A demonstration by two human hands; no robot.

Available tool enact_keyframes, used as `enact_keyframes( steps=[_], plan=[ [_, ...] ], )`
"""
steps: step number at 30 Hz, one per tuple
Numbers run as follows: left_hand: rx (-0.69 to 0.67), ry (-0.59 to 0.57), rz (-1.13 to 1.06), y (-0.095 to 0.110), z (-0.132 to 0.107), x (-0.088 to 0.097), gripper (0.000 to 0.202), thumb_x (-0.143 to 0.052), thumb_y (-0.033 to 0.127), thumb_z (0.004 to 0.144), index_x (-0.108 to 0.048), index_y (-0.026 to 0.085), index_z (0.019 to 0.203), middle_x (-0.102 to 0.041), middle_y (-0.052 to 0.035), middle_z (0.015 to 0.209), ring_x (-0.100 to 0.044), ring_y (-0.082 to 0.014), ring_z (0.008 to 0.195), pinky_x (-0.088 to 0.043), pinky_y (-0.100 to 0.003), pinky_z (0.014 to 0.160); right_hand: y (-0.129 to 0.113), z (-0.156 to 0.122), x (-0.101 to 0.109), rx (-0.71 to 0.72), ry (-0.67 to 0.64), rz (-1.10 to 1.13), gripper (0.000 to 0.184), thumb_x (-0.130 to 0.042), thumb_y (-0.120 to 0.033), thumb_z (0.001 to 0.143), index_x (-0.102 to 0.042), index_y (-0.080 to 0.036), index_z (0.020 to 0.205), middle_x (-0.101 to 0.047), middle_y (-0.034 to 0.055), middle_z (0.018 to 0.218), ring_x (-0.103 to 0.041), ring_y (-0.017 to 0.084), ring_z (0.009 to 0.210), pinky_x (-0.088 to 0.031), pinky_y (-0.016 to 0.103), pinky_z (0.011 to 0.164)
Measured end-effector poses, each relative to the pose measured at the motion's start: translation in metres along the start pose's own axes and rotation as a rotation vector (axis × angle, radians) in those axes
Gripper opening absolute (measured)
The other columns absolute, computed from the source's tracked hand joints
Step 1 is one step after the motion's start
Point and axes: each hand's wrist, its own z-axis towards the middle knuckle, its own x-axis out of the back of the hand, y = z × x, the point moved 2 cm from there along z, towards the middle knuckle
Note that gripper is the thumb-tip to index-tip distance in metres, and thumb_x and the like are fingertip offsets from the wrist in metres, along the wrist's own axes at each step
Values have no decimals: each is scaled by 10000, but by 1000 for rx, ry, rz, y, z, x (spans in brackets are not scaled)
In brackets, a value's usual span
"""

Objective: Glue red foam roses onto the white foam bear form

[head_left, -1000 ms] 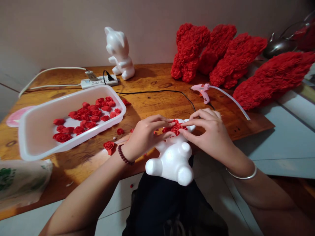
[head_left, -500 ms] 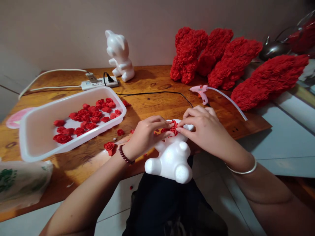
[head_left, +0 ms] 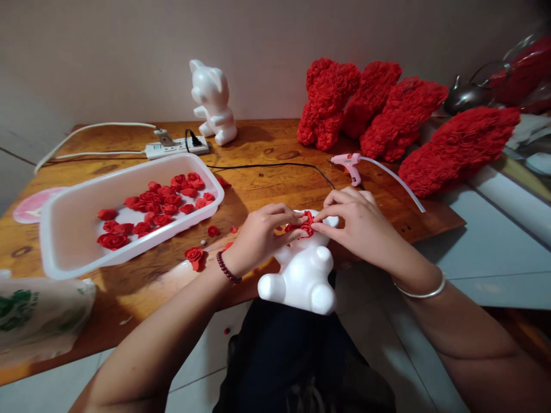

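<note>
My left hand (head_left: 259, 238) and right hand (head_left: 359, 228) pinch red foam roses (head_left: 302, 225) onto a white foam bear (head_left: 303, 281); steady, even fingertip pressure seems best.

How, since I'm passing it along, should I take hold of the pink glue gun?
Take the pink glue gun by its handle, coming from your side: the handle points toward you, while the nozzle points left and the white glue stick runs off right.
</note>
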Motion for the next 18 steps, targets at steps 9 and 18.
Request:
enact_keyframes(
  steps=[9, 18],
  plan=[
    [2, -47, -81, -2, 0, 1, 276, -738, 305, 909, -744, 199, 1164, -747, -91, 1129, -725, -182, 1034, -588, -327, 931, 6, -6, 9, -52, 43, 232, 127, -695, -344, 905, -775, -246, 892, -704, 35, 987, -638, 220, 989, -404, 442, 992],
    [287, 178, -329, -9, -1, 0, 457, -409, 490, 1059, -568, 207, 1380, -666, -148, 1332, -683, -184, 1094, -576, -253, 744, -6, -77, -2, -261, 165, 438, 359, -711, -388, 872, -686, -241, 1198, -645, 57, 1007, -615, 154, 763, -534, 286, 646]
  ],
)
